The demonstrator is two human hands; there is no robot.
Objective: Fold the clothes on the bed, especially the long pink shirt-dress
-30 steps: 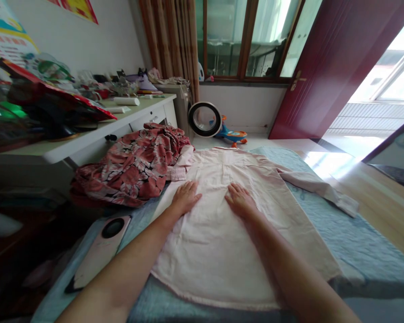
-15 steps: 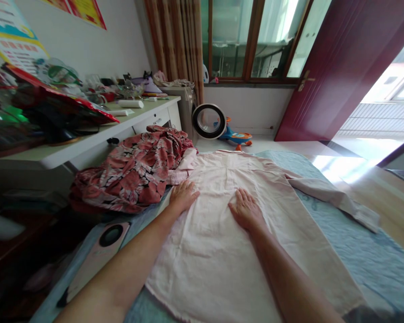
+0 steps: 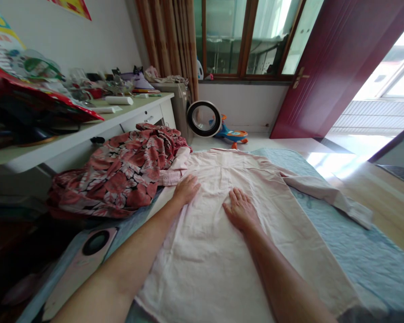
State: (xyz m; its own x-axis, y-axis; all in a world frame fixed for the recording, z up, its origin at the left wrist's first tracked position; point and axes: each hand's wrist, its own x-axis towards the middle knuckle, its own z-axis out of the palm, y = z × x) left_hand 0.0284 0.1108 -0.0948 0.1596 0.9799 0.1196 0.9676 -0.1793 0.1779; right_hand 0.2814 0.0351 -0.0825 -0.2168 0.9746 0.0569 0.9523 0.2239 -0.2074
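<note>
A pale pink long-sleeved shirt (image 3: 202, 242) lies spread out on a light blue quilted cover (image 3: 350, 251), its collar at the far end. Flat on its left side, near the left sleeve cuff, rests my left hand (image 3: 187, 189), fingers stretched out. My right hand (image 3: 241, 207) presses palm down on the middle of the shirt, fingers extended. Neither hand grips anything. The right sleeve reaches out over the cover, while the left sleeve lies bent beside a heap of red floral cloth (image 3: 121, 175). Small creases run across the fabric between my hands.
A pinkish flat device with a dark round part (image 3: 96, 242) lies left of my left forearm. Further left is a cluttered white desk (image 3: 131, 114). Beyond the shirt are an open round appliance door (image 3: 204, 119), a blue and orange toy (image 3: 234, 133) and a red door (image 3: 306, 76).
My view has turned slightly to the right, so the room appears shifted left. My left hand has slid a little to the right over the shirt. The right hand stays flat on it.
</note>
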